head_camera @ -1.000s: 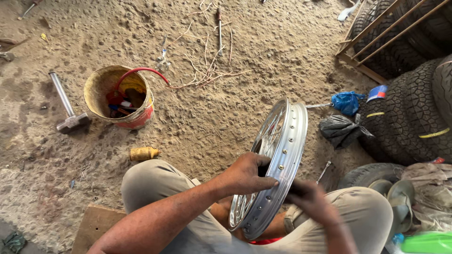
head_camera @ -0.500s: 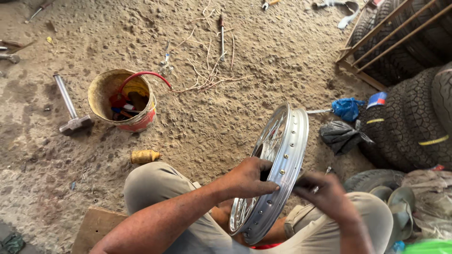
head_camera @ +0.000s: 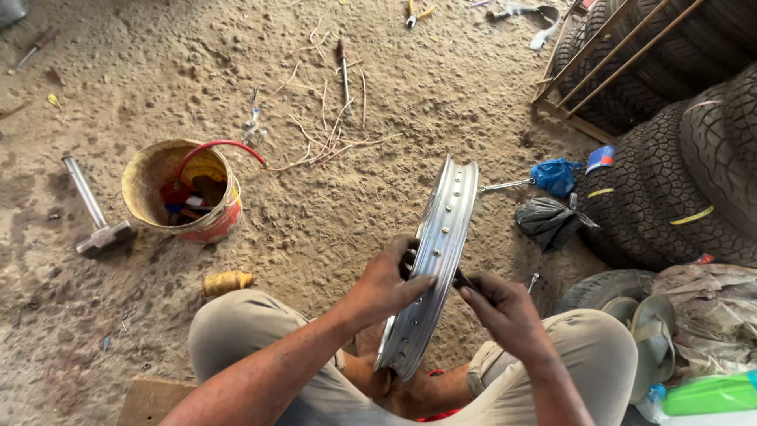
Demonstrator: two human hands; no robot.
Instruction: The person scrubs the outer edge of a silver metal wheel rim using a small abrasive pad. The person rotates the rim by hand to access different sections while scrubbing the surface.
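Rim [head_camera: 436, 260] shifted slightly left in view and stood more edge-on than a second ago, polished face less exposed. Left hand [head_camera: 386, 284] moved from a grip over the near edge of rim to fingers spread flat across its channel. Right hand [head_camera: 505, 312] drawn nearer and lower, thumb now pressing a dark slender tool [head_camera: 464, 279] against rim. View tilted toward far ground: bucket [head_camera: 183, 192] and hammer [head_camera: 93, 211] sitting lower in picture.
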